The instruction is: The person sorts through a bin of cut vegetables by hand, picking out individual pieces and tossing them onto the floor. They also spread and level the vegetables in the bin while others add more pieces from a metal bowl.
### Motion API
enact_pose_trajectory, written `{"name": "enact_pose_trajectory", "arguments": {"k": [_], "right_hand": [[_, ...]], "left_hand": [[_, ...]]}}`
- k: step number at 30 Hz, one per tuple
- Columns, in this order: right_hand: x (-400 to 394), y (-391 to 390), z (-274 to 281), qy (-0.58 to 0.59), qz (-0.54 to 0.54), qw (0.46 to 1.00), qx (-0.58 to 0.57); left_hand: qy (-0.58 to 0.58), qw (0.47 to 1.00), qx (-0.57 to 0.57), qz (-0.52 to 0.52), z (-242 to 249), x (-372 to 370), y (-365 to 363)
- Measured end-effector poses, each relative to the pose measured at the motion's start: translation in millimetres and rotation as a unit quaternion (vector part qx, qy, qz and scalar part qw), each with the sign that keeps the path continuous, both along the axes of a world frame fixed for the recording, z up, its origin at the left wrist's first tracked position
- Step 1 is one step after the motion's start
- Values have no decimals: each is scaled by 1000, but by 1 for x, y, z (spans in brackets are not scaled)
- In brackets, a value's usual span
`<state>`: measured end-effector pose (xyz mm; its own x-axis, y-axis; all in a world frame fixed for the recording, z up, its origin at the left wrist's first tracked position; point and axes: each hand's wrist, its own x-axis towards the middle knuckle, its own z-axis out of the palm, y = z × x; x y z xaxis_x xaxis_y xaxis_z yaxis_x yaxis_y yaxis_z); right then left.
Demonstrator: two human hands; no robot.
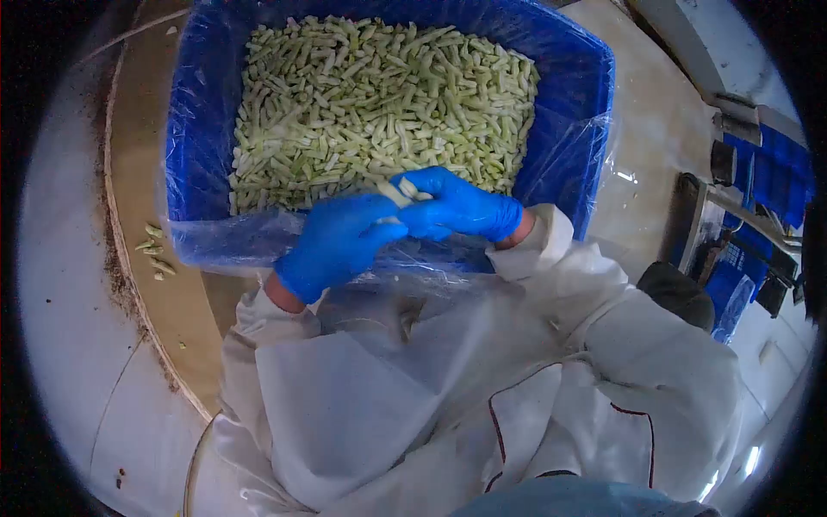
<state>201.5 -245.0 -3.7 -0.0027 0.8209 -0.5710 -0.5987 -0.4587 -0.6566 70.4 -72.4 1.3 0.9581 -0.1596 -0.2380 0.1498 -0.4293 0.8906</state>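
Note:
A blue crate (pixel 564 168) lined with clear plastic holds a thick layer of pale green cut vegetable sticks (pixel 388 95). Both my hands wear blue gloves and meet over the crate's near edge. My left hand (pixel 340 241) is closed, with a pale piece showing between its thumb and fingers. Curled beside it, my right hand (pixel 461 205) grips a few vegetable pieces (pixel 409 189) that stick out between the two hands. The gloves partly hide these pieces.
Several stray green pieces (pixel 155 252) lie on the tan surface left of the crate. A plastic liner (pixel 250 234) drapes over the near rim. Blue crates and dark items (pixel 741 250) are at the right, beyond a pale tan surface (pixel 650 129).

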Motion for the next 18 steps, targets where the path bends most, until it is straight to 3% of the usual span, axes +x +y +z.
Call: {"name": "enact_pose_trajectory", "arguments": {"k": [2,3,5,7,8,9,10,13,18], "right_hand": [[10,-17,-13,69,34,995,65],[17,-22,-20,103,53,989,96],[58,-4,2,-155,170,973,15],[85,6,-30,-404,136,904,-21],[102,10,-54,-561,112,820,20],[119,14,-77,-711,73,699,25],[125,32,-61,-721,177,664,-95],[143,33,-132,-755,251,604,-39],[129,45,-124,-750,258,599,-107]], "left_hand": [[3,983,-169,-64,13,1,8],[46,976,-212,-9,22,2,13],[134,941,-295,102,38,0,21],[95,951,-212,204,28,5,32],[76,950,-168,251,25,7,35],[77,948,-156,265,24,7,35],[77,947,-144,278,25,9,34],[74,942,-137,297,18,11,32],[35,953,-90,288,-7,15,30]]}}
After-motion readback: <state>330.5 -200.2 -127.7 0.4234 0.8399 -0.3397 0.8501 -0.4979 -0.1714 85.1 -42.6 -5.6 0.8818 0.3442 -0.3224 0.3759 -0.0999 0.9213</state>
